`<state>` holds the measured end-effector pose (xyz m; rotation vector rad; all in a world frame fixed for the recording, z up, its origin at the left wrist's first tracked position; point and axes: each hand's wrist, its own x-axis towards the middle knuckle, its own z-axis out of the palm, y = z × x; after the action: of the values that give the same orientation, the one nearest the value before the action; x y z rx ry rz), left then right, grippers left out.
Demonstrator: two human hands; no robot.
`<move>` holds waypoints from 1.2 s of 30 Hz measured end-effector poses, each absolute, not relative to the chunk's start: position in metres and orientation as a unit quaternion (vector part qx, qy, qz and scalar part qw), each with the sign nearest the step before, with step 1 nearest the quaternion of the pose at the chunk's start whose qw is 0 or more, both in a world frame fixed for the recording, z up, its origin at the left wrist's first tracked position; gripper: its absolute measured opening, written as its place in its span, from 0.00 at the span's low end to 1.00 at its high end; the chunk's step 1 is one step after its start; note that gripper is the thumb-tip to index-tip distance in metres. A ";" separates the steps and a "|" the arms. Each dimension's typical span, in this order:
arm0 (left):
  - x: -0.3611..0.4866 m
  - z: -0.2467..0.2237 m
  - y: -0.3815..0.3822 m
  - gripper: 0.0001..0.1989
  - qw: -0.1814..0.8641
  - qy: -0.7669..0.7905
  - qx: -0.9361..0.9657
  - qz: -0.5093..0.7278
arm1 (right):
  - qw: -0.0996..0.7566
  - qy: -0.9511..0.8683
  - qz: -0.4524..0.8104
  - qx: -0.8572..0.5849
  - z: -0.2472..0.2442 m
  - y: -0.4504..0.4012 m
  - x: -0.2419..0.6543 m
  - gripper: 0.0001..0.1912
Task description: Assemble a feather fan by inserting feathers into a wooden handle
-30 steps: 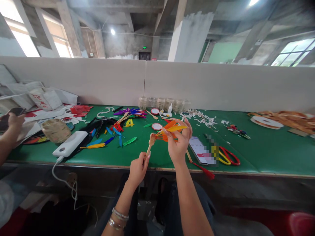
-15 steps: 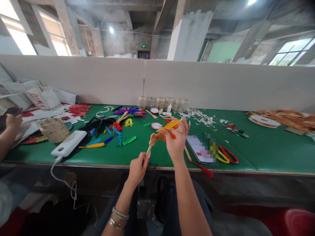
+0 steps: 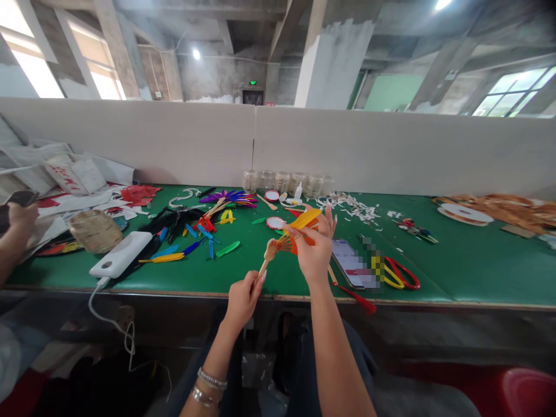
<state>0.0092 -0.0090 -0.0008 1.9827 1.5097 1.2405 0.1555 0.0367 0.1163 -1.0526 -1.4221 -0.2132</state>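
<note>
My left hand [image 3: 243, 298] is closed round the pale wooden handle of a small fan [image 3: 270, 250], held up over the table's front edge. Thin ribs and orange fabric spread from the handle toward my right hand [image 3: 315, 252]. Between thumb and fingers, that hand pinches a yellow feather [image 3: 307, 218] against the fan's upper side. Part of the orange fabric is hidden behind my right fingers. Beyond the fan lies a white round lid with a red rim [image 3: 275, 223]. Loose feathers, among them a green one [image 3: 228, 248], are on the table to the left.
On the green table [image 3: 417, 266] are a phone [image 3: 347, 263], red-and-yellow scissors [image 3: 402, 273], a red tassel [image 3: 358, 300], a white power bank [image 3: 120, 255], and a glue bottle [image 3: 299, 190]. Several jars line the white partition [image 3: 186, 145]. Another person's hand [image 3: 21, 223] holds a phone at left.
My right hand has shifted slightly right, with the yellow feather still pinched. More of the fan's ribs show now. My left hand has barely moved.
</note>
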 end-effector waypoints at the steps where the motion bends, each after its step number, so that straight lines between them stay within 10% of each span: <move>1: 0.009 -0.001 -0.009 0.13 0.178 0.532 0.701 0.440 | 0.627 -0.623 -0.087 -0.460 0.116 0.037 0.156 0.13; 36: 0.005 0.002 -0.010 0.17 0.246 0.499 0.711 0.430 | 0.536 -0.709 -0.085 -0.451 0.139 0.017 0.198 0.16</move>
<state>0.0045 -0.0099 0.0024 1.9396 1.3606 1.1738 0.1976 0.0174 0.1392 -1.0742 -1.6881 -0.2020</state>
